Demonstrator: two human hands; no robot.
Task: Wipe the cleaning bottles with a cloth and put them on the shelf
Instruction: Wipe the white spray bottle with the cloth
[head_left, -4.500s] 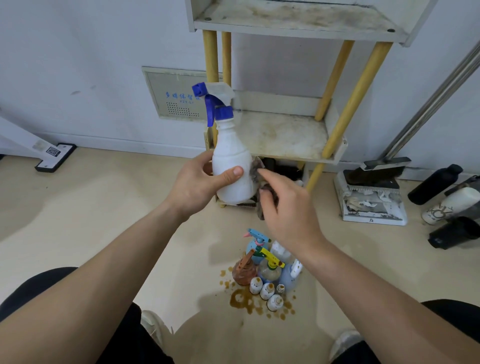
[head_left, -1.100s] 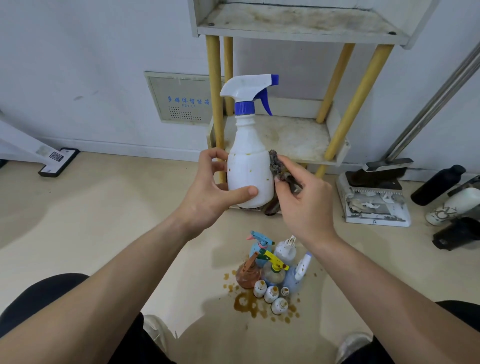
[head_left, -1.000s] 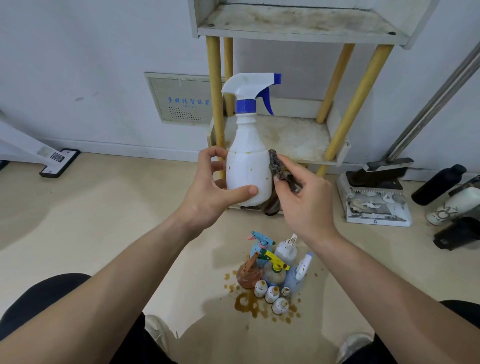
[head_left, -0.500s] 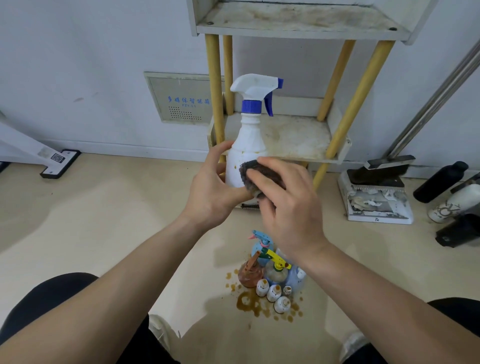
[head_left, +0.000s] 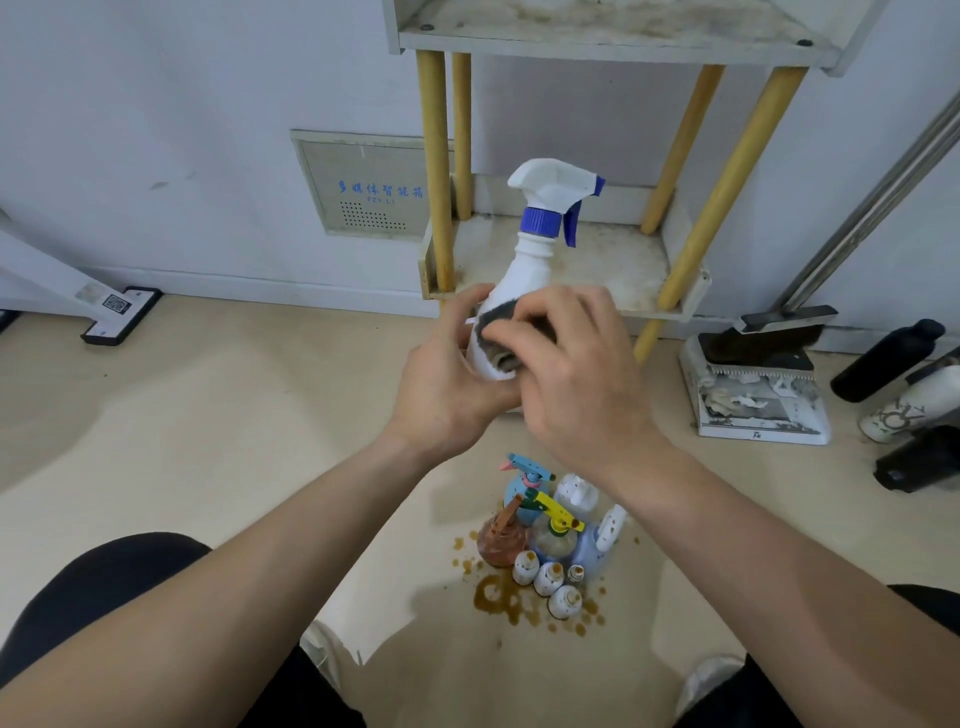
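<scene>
My left hand (head_left: 441, 384) grips the lower body of a white spray bottle (head_left: 530, 270) with a blue collar and trigger, holding it tilted in front of the shelf. My right hand (head_left: 576, 384) holds a dark grey cloth (head_left: 493, 327) and presses it against the front of the bottle's body. The lower shelf board (head_left: 618, 265) of the yellow-legged rack is stained and lies just behind the bottle. On the floor below my hands stands a cluster of several dirty spray bottles and small white bottles (head_left: 545, 540) beside a brown spill (head_left: 498, 597).
A dustpan with a brush (head_left: 758, 384) lies on the floor to the right of the rack. Black and white flasks (head_left: 904, 384) lie at the far right. A metal pole (head_left: 878, 202) leans on the wall. My knees and shoes frame the bottom edge.
My right hand swung the cloth from the bottle's right side onto its front and keeps rubbing there. The bottle now tilts with its nozzle to the right and sits slightly lower.
</scene>
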